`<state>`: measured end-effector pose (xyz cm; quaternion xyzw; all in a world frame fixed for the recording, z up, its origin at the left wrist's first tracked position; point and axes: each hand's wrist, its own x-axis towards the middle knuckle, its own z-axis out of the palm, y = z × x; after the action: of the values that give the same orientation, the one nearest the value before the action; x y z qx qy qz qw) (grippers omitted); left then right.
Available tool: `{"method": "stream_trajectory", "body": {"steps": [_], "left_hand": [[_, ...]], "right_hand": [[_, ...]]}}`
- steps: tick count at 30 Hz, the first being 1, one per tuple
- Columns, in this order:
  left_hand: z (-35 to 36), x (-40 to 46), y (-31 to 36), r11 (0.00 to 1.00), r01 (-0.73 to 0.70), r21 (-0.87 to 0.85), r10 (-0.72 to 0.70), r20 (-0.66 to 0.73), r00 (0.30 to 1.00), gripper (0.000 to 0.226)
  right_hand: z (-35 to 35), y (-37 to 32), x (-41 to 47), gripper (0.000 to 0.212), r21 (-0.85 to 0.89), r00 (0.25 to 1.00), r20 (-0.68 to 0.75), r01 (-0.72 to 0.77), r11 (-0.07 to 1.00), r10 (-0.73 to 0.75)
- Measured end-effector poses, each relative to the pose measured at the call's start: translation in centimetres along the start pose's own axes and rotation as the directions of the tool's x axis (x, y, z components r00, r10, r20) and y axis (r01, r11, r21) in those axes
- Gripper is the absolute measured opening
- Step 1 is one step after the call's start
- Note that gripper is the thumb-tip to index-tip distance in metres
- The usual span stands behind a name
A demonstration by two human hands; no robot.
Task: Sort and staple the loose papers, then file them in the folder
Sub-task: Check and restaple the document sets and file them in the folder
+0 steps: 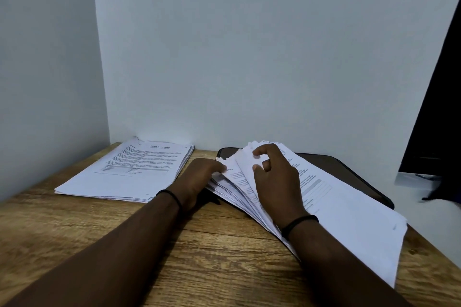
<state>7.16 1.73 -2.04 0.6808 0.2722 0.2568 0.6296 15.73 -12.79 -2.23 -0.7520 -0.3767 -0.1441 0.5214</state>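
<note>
the right hand (pixel 275 182) lay on the fanned loose stack (pixel 349 214), thumb and forefinger pinching up top sheet corners, likely to tell pages apart. the left hand (pixel 199 177) pinched the stack's left edges, steadying the fan. that stack rested on the dark folder (pixel 359 177); a squared pile (pixel 129 172) sat well apart on the left of the desk (pixel 174 244), probably already sorted.

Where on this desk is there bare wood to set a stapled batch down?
The widest bare wood is the near-left stretch, bordered by the flat stack behind and the left forearm. A narrow strip lies between both stacks, mostly taken by the left hand. The right side is crowded: fanned papers under the right hand cover the dark folder.
</note>
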Motion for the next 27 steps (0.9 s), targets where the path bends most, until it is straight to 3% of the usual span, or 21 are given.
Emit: {"method": "stream_trajectory", "body": {"steps": [4,10,16,19,23,27], "left_hand": [[0.0,0.1,0.1,0.999,-0.032,0.038,0.033,-0.019,0.999,0.018],[0.5,0.0,-0.2,0.987,-0.132,0.093,0.138,-0.057,0.989,0.020],[0.9,-0.6,0.0,0.969,-0.233,0.080,0.242,-0.139,0.960,0.023],[0.9,-0.6,0.0,0.967,-0.241,0.087,0.251,-0.121,0.961,0.033],[0.7,-0.7,-0.1,0.970,-0.214,0.116,0.224,-0.074,0.972,0.046],[0.6,-0.7,0.0,0.981,-0.170,0.090,0.173,-0.030,0.985,0.042]], "right_hand": [[-0.2,-0.3,0.2,0.029,-0.141,0.997,0.027,0.069,0.988,-0.066],[-0.3,-0.8,-0.4,0.026,-0.241,0.965,0.186,0.228,0.943,-0.185],[-0.7,-1.5,-0.3,0.029,-0.413,0.951,0.257,0.271,0.869,-0.174],[-0.7,-1.6,-0.4,0.039,-0.458,0.948,0.279,0.270,0.847,-0.152],[-0.5,-1.7,-0.4,0.027,-0.521,0.935,0.304,0.322,0.791,-0.181],[-0.5,-1.5,-0.3,0.023,-0.534,0.952,0.234,0.294,0.793,-0.196]]}}
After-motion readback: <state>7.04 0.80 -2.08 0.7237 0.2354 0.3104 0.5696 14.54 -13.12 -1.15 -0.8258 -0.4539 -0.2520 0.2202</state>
